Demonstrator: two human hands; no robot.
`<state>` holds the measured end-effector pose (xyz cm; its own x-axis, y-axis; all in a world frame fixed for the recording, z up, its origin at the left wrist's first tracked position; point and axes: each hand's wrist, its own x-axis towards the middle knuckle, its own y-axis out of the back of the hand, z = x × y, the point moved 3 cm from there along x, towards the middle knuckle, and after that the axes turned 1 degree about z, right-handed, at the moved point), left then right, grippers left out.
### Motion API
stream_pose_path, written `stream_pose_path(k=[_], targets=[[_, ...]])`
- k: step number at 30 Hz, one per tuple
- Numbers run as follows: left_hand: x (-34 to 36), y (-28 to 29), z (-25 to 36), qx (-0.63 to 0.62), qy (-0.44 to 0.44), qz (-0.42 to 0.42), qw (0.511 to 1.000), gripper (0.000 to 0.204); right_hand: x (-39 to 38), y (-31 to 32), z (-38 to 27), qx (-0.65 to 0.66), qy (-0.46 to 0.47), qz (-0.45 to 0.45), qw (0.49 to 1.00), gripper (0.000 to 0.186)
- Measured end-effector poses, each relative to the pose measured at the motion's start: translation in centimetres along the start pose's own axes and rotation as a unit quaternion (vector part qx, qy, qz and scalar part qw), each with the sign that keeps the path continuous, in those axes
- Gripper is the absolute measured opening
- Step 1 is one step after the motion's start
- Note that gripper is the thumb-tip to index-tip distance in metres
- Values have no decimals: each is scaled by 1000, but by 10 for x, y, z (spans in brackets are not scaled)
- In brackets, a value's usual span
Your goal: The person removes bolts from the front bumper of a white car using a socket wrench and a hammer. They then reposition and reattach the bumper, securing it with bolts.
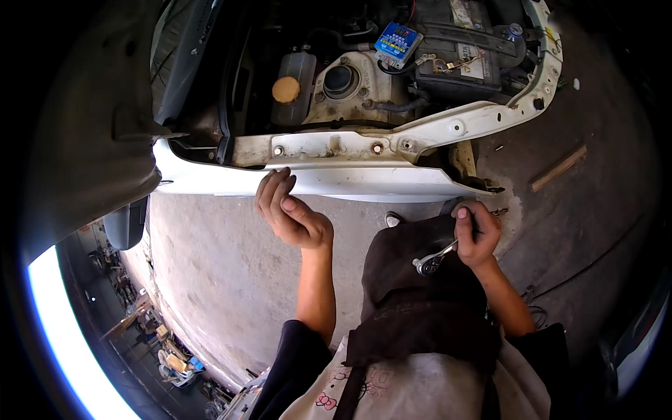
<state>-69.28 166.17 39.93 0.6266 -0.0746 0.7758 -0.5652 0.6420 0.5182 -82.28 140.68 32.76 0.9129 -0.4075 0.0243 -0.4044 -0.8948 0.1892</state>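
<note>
My right hand (479,234) is closed round the handle of a ratchet wrench (428,264), whose round metal head sticks out to the left over my dark apron. My left hand (295,215) is raised at the edge of a white car fender (343,180), its fingers curled in toward the thumb. Whatever lies in those fingers, if anything, is hidden. Just beyond, the fender's upper flange carries a bolt (279,150) near my left hand and another bolt (377,148) farther right.
In the engine bay stand a reservoir with a tan cap (285,89), a strut mount (341,82), a battery (458,63) and a blue electronic device (397,43). A wooden strip (558,168) lies on the concrete floor at right. A side mirror (127,224) hangs at left.
</note>
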Motion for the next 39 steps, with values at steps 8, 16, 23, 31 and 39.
stream_pose_path(k=[8,16,23,31,39], targets=[[1,-51,-13,103,33,12,994,39,-7,-4,6,5,-33,-27,999,15],[1,-15,11,-62,39,-25,997,31,-3,-42,-10,24,34,-100,994,15],[17,-57,-11,105,-20,26,994,12,-27,-39,-14,27,2,-127,991,16],[1,-49,-1,-18,43,-45,998,8,-25,-43,-14,140,-128,-70,979,29],[-62,-14,44,-59,24,-93,994,27,-47,-41,-3,200,-237,-59,949,27]])
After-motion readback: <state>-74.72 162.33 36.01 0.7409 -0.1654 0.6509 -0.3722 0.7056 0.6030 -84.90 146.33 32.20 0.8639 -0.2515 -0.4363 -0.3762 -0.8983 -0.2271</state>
